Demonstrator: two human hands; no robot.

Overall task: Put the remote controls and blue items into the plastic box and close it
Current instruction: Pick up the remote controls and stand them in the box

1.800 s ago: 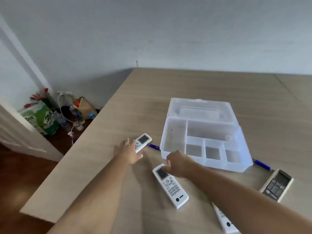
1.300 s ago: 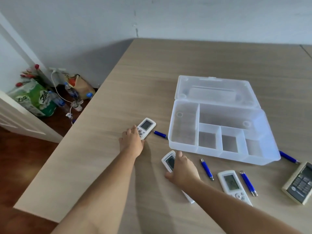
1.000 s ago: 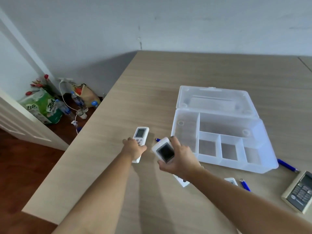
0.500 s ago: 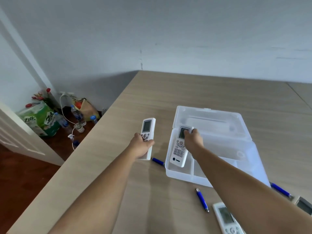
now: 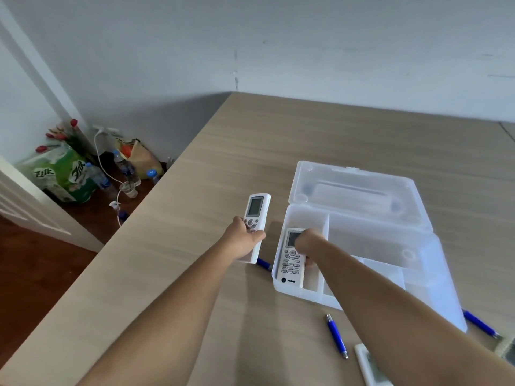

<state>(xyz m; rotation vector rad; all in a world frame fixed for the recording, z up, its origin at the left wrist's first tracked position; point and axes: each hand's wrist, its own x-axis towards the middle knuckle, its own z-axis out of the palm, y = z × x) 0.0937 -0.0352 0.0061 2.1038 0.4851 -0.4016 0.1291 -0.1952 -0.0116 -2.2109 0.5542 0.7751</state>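
Observation:
The clear plastic box [image 5: 390,238] lies open on the wooden table, its lid [image 5: 354,188] flat behind it. My right hand [image 5: 308,242] grips a white Trane remote [image 5: 291,261] and holds it in the box's long left compartment. Just left of the box, my left hand [image 5: 245,240] grips a second white remote [image 5: 255,215] above the table. One blue pen [image 5: 336,335] lies in front of the box, another [image 5: 263,263] shows under my left hand, a third [image 5: 480,324] to the box's right. A further white remote [image 5: 369,366] sits at the bottom edge.
The table's left edge [image 5: 133,224] drops to a dark floor with bags, water bottles and a cable [image 5: 111,174] against the wall. A beige remote [image 5: 508,352] is cut off at the right edge. A white door [image 5: 25,201] stands at the far left.
Both hands picked a white remote off the table. My right hand carried its remote forward into the box's left compartment and has lowered it further. My left hand raised its remote beside the box.

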